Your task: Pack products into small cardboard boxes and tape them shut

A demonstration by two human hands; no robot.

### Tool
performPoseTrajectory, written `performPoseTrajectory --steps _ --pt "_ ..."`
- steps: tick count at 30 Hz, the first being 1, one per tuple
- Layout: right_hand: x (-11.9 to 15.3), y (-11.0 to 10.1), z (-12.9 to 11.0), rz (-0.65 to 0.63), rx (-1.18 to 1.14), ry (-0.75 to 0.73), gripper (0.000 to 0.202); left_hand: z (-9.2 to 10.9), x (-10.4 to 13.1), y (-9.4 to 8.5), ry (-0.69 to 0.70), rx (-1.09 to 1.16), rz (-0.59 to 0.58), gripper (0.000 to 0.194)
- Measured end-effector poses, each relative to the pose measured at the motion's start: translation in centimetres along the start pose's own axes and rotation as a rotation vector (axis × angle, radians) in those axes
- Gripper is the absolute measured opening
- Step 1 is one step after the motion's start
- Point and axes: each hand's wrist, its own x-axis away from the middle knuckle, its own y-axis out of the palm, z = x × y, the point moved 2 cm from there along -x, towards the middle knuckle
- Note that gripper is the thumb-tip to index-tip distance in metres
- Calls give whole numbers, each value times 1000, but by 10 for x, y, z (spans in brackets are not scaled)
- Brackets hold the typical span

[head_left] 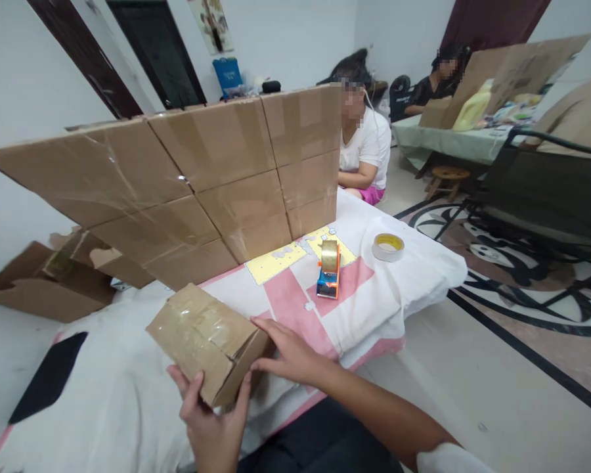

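Both grips, spread, clasp a carton.

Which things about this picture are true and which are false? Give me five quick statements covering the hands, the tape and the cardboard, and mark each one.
1. The left hand and right hand both hold one cardboard box. True.
2. In the picture, the tape roll lies to the right of the tape dispenser. True.
3. The right hand grips the tape dispenser. False: it rests on the patterned cloth, apart from both hands.
4. A person in a white top shows past the right end of the cardboard wall. True.
5. The cardboard wall stands nearer the camera than the cardboard box. False: it stands beyond it.
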Motion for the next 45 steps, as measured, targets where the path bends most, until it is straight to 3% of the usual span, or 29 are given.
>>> performPoseTrajectory --steps 3,7,10,13,16,19,22,24,27,29,33,36,39,41,45 --pt "3 0 -2 26 51 -40 88 3 2 -4 36 -23 -10 92" --pt "10 -13 -12 90 57 -117 90 20 0 -8 161 -63 63 95" --pt "22 -42 -31 223 88 -221 83 57 -12 -3 308 -9 83 93" --pt "42 -91 -50 442 197 -270 76 116 -30 18 389 132 18 87" --pt "70 -156 -61 703 340 -201 61 181 -46 63 433 343 -110 79" --pt "96 -230 -60 920 444 -89 49 240 -62 127 468 545 -325 74" --pt "103 -303 -44 1011 392 -54 55 284 -84 199 573 648 -493 65" --pt "91 -347 -25 1000 304 -77 64 302 -102 248 629 671 -583 63" --pt "55 -401 16 946 223 -81 70 313 -129 318 615 640 -624 60" --pt "27 -427 45 904 219 -65 72 311 -141 359 534 561 -637 60" --pt "-8 -456 107 735 259 47 82 295 -145 422 296 370 -670 61" --pt "-2 -462 155 658 319 140 87 280 -136 452 186 301 -676 61" --pt "15 -465 190 720 454 199 78 269 -133 476 118 247 -680 62" --pt "20 -467 203 717 538 215 72 266 -137 492 99 202 -653 63" --pt "16 -470 212 594 662 213 66 269 -148 511 78 68 -556 62"
